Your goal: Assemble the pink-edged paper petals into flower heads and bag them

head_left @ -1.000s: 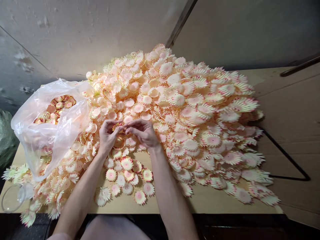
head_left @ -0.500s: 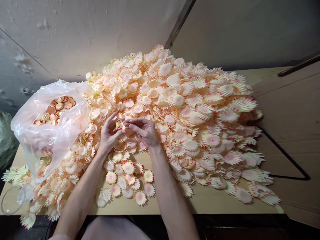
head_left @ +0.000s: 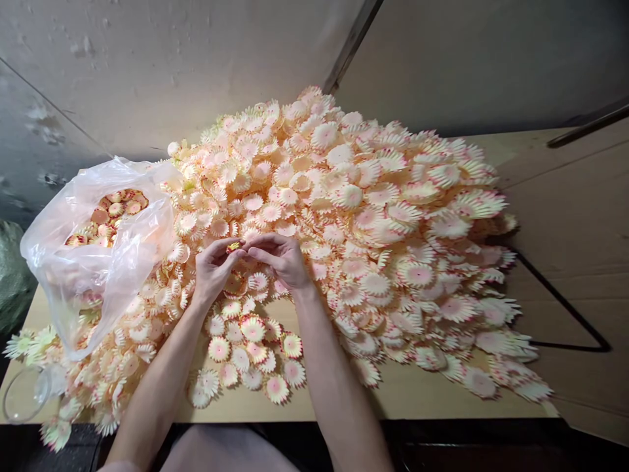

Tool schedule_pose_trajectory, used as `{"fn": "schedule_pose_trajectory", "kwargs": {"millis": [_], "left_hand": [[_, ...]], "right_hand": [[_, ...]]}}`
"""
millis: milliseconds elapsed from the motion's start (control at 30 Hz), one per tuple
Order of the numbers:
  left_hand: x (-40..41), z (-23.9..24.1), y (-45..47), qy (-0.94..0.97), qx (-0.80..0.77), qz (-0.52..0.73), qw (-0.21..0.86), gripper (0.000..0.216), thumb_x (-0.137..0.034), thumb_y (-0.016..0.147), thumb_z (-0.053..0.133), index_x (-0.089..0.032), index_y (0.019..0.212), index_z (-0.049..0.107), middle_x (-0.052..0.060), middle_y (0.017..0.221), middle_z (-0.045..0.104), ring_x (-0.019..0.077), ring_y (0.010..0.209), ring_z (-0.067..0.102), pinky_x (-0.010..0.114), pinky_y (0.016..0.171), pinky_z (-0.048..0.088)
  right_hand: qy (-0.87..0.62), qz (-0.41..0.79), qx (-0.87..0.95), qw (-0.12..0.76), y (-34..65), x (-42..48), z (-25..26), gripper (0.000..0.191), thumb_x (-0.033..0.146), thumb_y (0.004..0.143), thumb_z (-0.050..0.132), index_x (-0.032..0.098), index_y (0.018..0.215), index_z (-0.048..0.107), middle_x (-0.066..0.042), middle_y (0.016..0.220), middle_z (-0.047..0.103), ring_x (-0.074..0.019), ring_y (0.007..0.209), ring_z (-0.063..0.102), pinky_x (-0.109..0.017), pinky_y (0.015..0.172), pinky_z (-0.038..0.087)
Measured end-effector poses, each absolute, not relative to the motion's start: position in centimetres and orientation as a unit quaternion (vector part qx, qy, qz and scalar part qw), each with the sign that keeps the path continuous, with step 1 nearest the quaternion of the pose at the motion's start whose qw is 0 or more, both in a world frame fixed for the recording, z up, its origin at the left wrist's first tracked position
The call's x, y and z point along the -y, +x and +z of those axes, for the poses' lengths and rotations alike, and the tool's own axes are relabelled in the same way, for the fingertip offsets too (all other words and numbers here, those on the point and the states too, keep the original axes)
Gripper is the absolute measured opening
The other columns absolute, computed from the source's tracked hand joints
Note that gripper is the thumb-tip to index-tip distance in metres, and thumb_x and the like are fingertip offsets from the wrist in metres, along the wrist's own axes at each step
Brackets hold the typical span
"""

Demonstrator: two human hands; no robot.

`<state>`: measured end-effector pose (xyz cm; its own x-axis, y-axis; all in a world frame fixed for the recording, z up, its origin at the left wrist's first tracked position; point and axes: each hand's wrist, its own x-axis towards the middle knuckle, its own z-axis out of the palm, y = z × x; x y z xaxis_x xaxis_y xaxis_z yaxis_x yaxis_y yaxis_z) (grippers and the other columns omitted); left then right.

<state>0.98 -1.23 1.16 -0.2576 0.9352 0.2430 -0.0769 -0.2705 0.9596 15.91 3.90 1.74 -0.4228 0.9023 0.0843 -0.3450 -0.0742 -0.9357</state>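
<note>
My left hand (head_left: 211, 269) is closed in a pinch on a small artificial flower (head_left: 233, 247), yellow with red edges, folded up between thumb and fingers. My right hand (head_left: 284, 261) meets it fingertip to fingertip, also pinched; what its fingers hold, if anything, is hidden. Behind and around both hands rises a big heap of pale artificial petal discs (head_left: 344, 196) with pink, notched rims. Below the hands, between my forearms, several loose petal discs (head_left: 252, 329) lie on the wooden tabletop (head_left: 334, 403).
A clear plastic bag (head_left: 140, 259) at the left holds smaller, darker red-edged flower pieces (head_left: 115, 210). Near the front left corner lies a clear round container (head_left: 24, 394). Cardboard (head_left: 565, 262) and a bent black rod (head_left: 565, 298) stand at the right, a wall (head_left: 171, 72) behind.
The flower in my left hand has gone from spread out to folded. My left fingers have closed down over it, and both hands' fingertips have come together.
</note>
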Motion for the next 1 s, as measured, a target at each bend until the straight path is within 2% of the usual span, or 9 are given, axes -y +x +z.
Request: {"fn": "schedule_pose_trajectory", "kwargs": {"millis": [133, 267, 433, 600, 1000], "left_hand": [[1.44, 1.43, 0.96, 0.469, -0.434, 0.64, 0.426, 0.042, -0.028, 0.066, 0.084, -0.019, 0.105, 0.069, 0.008, 0.108, 0.074, 0.0212, 0.095, 0.071, 0.03, 0.081, 0.059], [1.47, 1.52, 0.97, 0.475, -0.416, 0.636, 0.444, 0.036, -0.027, 0.067, 0.084, -0.019, 0.099, 0.072, 0.009, 0.116, 0.071, 0.0241, 0.11, 0.066, 0.033, 0.091, 0.056], [1.4, 1.69, 1.03, 0.47, -0.409, 0.63, 0.463, 0.04, -0.029, 0.072, 0.08, -0.019, 0.108, 0.066, 0.01, 0.114, 0.072, 0.0234, 0.105, 0.068, 0.035, 0.089, 0.058], [1.35, 1.4, 0.93, 0.497, -0.409, 0.616, 0.455, 0.04, -0.03, 0.074, 0.079, -0.019, 0.111, 0.067, 0.011, 0.12, 0.069, 0.0249, 0.113, 0.065, 0.038, 0.096, 0.055], [1.36, 1.37, 0.81, 0.537, -0.397, 0.593, 0.45, 0.04, -0.029, 0.08, 0.073, -0.021, 0.119, 0.065, 0.01, 0.129, 0.064, 0.026, 0.122, 0.059, 0.036, 0.099, 0.054]], "right_hand": [[-0.301, 0.671, 0.48, 0.48, 16.01, -3.97, 1.78, 0.02, 0.03, 0.067, 0.083, 0.022, 0.082, 0.074, -0.001, 0.085, 0.077, -0.0168, 0.076, 0.072, -0.03, 0.074, 0.06], [-0.304, 0.67, 0.47, 0.488, 16.22, -3.99, 1.98, 0.019, 0.032, 0.067, 0.083, 0.022, 0.081, 0.074, -0.001, 0.082, 0.077, -0.0144, 0.068, 0.07, -0.026, 0.064, 0.059], [-0.29, 0.69, 0.468, 0.47, 16.31, -3.99, 1.91, 0.019, 0.029, 0.067, 0.084, 0.022, 0.082, 0.074, -0.001, 0.084, 0.077, -0.0152, 0.075, 0.072, -0.027, 0.069, 0.06], [-0.303, 0.693, 0.466, 0.459, 16.41, -4.11, 1.6, 0.022, 0.029, 0.065, 0.085, 0.022, 0.082, 0.074, 0.0, 0.082, 0.076, -0.0151, 0.072, 0.071, -0.027, 0.069, 0.059], [-0.303, 0.697, 0.468, 0.451, 16.45, -4.1, 1.74, 0.025, 0.03, 0.062, 0.085, 0.021, 0.082, 0.073, -0.001, 0.081, 0.076, -0.0155, 0.072, 0.071, -0.029, 0.073, 0.059]]}}
